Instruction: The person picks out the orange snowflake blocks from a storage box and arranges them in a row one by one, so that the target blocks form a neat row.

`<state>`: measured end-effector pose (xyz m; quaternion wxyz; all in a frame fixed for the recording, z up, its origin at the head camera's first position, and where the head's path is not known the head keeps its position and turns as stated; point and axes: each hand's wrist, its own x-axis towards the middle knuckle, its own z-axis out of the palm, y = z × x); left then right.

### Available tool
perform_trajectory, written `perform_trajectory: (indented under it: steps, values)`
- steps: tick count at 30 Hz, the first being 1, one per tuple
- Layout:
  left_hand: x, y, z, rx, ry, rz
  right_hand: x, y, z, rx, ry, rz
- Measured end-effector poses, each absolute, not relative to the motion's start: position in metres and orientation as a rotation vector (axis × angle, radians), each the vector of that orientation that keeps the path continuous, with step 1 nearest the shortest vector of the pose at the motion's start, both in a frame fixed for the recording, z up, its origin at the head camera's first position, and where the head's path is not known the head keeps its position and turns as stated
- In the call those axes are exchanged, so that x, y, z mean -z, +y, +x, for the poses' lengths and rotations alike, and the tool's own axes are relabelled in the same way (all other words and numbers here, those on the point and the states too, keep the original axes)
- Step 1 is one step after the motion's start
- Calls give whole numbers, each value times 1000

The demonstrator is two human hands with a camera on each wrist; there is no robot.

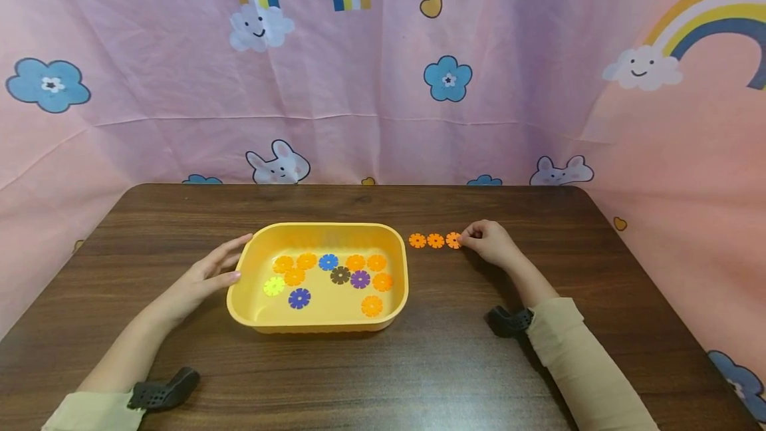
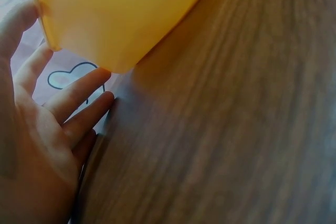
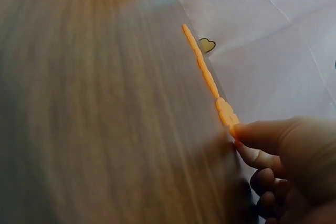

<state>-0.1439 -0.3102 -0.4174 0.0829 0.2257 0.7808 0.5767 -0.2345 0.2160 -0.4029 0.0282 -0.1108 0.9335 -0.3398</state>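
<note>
Your left hand (image 1: 196,285) has its fingers spread, their tips against the left side of the yellow rectangular tray (image 1: 323,324), clasping nothing. Within the tray lie loose notched discs, left to right: a yellow-green disc (image 1: 274,286), a dark blue disc (image 1: 299,298), a blue disc (image 1: 328,262), a brown disc (image 1: 340,275) and a purple disc (image 1: 360,279), among seven orange discs (image 1: 372,305). Right of the tray, on the wood-grain table (image 1: 419,378), a row of three orange snowflake discs (image 1: 435,240) runs left to right, its long axis roughly parallel to the table's far edge. The rightmost disc (image 1: 451,240) lies directly left of your right hand (image 1: 492,243), the nearer of your two, which pinches it between thumb and index finger. Each disc in the row is thin, round and slotted about its rim, with a dark centre; in the right wrist view the pinched one appears slightly tilted.
</note>
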Motion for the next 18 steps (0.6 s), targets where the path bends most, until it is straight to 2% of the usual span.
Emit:
perform_trajectory:
  steps: [18]
  values:
    - [416,-309,-143,-1690,2366,656,407,212,-231,855,3005,-339]
